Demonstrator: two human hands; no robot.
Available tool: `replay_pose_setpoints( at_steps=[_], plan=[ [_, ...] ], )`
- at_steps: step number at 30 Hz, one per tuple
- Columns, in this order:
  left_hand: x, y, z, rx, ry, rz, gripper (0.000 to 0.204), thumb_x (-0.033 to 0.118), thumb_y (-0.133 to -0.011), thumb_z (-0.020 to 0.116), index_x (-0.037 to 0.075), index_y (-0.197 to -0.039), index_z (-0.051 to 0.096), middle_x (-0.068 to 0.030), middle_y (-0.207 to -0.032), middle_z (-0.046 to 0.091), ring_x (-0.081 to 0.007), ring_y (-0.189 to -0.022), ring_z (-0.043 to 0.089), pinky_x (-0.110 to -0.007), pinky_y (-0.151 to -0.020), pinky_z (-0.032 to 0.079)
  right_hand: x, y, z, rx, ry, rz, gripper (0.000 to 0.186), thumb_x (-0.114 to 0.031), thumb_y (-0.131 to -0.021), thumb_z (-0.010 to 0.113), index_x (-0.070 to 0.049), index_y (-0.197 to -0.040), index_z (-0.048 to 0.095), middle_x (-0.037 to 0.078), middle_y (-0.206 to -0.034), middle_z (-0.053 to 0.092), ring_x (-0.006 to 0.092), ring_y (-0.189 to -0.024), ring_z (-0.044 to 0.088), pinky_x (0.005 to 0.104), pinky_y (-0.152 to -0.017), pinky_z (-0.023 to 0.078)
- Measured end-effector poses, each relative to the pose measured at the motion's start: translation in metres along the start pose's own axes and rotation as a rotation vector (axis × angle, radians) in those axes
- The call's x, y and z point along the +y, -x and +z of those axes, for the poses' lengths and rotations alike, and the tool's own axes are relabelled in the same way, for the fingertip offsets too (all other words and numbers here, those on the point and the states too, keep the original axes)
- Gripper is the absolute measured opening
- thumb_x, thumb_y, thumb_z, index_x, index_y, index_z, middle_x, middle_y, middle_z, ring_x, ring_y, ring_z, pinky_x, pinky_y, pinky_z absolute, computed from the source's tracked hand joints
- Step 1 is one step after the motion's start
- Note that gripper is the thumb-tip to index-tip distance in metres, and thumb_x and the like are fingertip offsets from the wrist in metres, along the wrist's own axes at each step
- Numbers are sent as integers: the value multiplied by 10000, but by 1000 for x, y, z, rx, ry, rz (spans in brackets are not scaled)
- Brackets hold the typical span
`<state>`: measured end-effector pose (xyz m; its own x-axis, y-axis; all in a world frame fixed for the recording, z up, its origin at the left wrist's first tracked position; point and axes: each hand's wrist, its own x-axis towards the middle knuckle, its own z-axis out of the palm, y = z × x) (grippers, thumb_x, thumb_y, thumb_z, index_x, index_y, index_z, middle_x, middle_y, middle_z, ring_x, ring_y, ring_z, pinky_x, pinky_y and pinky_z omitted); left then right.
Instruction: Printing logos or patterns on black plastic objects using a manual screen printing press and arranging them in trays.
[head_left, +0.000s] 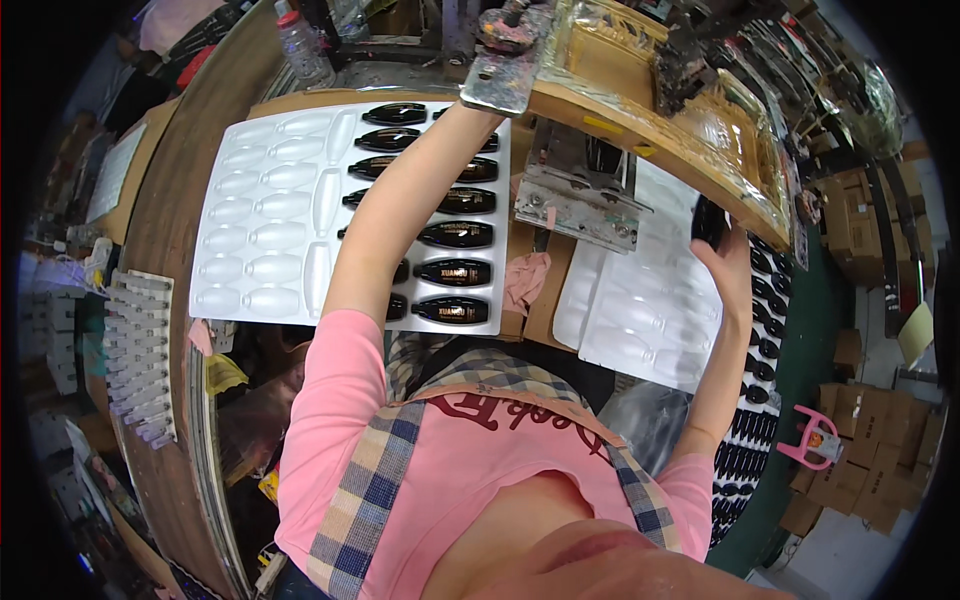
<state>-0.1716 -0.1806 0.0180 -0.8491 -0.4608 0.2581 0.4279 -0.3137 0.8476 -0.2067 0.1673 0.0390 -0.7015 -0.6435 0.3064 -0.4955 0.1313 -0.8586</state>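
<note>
My left forearm [415,195] reaches up over a white moulded tray [215,215]. The left hand itself is hidden behind a stained metal plate [497,84] of a printing machine, so its fingers and anything in them do not show. Black bottles [455,233] with gold print lie in the tray's right-hand columns. On the right, my right hand [727,262] is closed around a black bottle [709,220], just below the machine's wooden frame [650,140]. Another black piece [603,155] sits in the metal fixture [578,205] under the frame.
A second white moulded tray [640,310] lies beneath my right arm, and rows of black bottles [765,300] lie beyond it. A pink cloth [527,280] rests between the trays. A red-capped clear bottle [305,50] stands at the back left. Cardboard boxes [870,450] and a pink stool [812,440] are at the right.
</note>
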Motion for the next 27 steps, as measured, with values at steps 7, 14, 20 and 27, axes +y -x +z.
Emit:
replay_pose_setpoints(
  at_steps=[7,14,20,27],
  plan=[
    [65,50,-77,93,-343,153,226,105,-812,584,17,-1018,607,-43,-913,624,-90,-796,579,-224,-686,479,-31,-54,73,-147,410,-42,589,-364,-667,729,17,-1070,530,151,-1054,565,225,-993,504,303,-871,365],
    [81,112,-228,588,-466,251,182,41,-806,581,-40,-968,592,-102,-915,610,-148,-808,592,-264,-723,519,-42,-59,101,-231,451,33,677,-491,-679,665,17,-1095,502,182,-1066,546,281,-1001,504,320,-881,363],
    [35,120,-276,768,-619,369,134,46,-792,592,-26,-905,595,-86,-850,616,-131,-758,584,-253,-680,500,-35,-44,91,-204,536,-108,637,-408,-705,672,37,-1118,478,202,-1094,530,309,-1071,473,342,-907,351],
    [0,133,-243,828,-1023,461,196,77,-774,614,-13,-944,581,-97,-812,610,-164,-803,573,-268,-711,456,-6,16,21,34,306,-27,534,-152,-798,597,22,-1247,364,162,-1271,415,249,-1105,472,335,-906,377]
  ],
)
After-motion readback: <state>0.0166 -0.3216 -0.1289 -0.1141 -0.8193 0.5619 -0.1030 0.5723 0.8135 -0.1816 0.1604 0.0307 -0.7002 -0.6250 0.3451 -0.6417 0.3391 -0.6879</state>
